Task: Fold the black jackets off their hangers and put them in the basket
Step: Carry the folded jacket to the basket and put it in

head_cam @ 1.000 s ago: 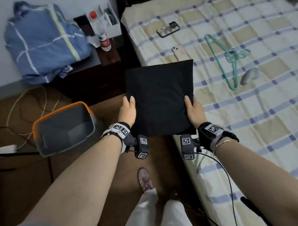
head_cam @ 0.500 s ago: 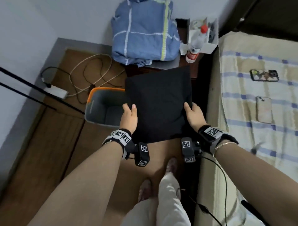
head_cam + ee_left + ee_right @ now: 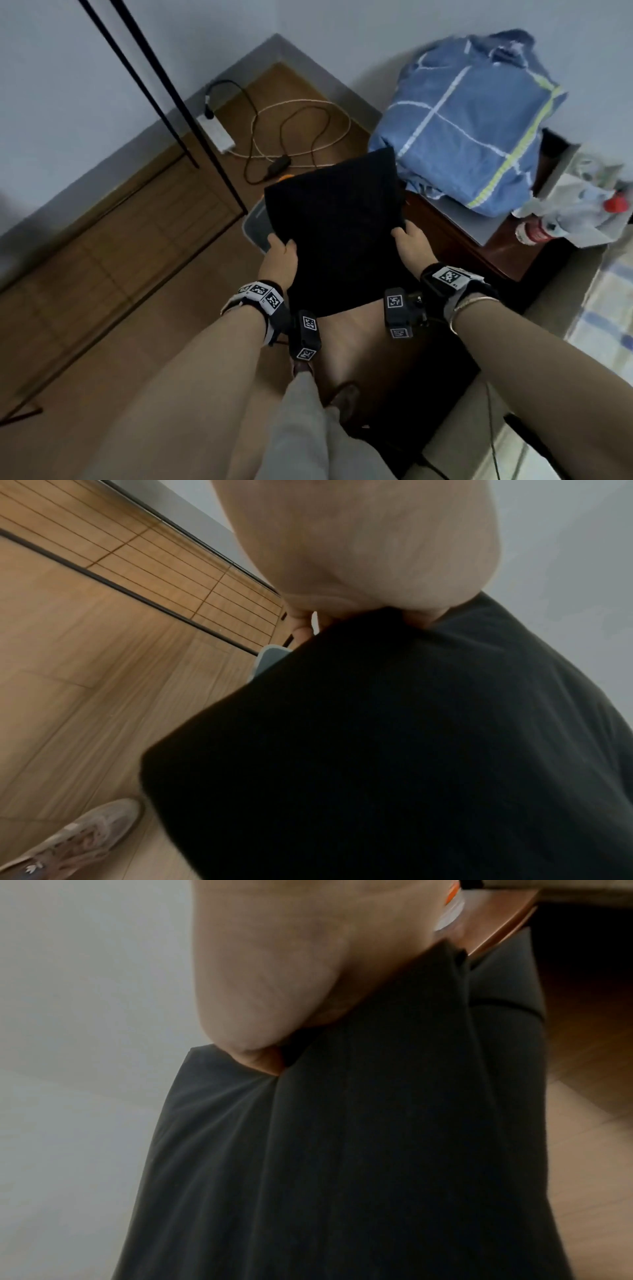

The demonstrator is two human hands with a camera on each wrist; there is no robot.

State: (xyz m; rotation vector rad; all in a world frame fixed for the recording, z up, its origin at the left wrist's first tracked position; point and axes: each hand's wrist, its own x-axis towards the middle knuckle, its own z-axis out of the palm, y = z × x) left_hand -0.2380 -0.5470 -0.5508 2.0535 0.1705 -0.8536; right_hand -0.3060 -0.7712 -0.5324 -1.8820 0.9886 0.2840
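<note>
A folded black jacket (image 3: pixel 335 233) is held flat in the air between both hands. My left hand (image 3: pixel 279 257) grips its left edge, thumb on top and fingers underneath. My right hand (image 3: pixel 412 245) grips the right edge the same way. The jacket hangs over the grey basket (image 3: pixel 255 228) with an orange rim, and covers most of it; only the basket's left corner and a bit of rim show. In the left wrist view the jacket (image 3: pixel 411 750) fills the frame below my palm, with a sliver of basket (image 3: pixel 268 658) beyond. The right wrist view shows the jacket's layered edge (image 3: pixel 394 1123).
A dark wooden nightstand (image 3: pixel 479 250) to the right carries a folded blue quilt (image 3: pixel 469 123) and a plastic bottle (image 3: pixel 561 219). Cables and a power strip (image 3: pixel 219 133) lie on the wooden floor behind the basket. Black rack poles (image 3: pixel 164 102) stand left. The bed edge (image 3: pixel 603 308) is at right.
Both hands have carried the folded jacket from above the bed leftward to over the basket, which it now mostly hides. The grip on both edges is unchanged.
</note>
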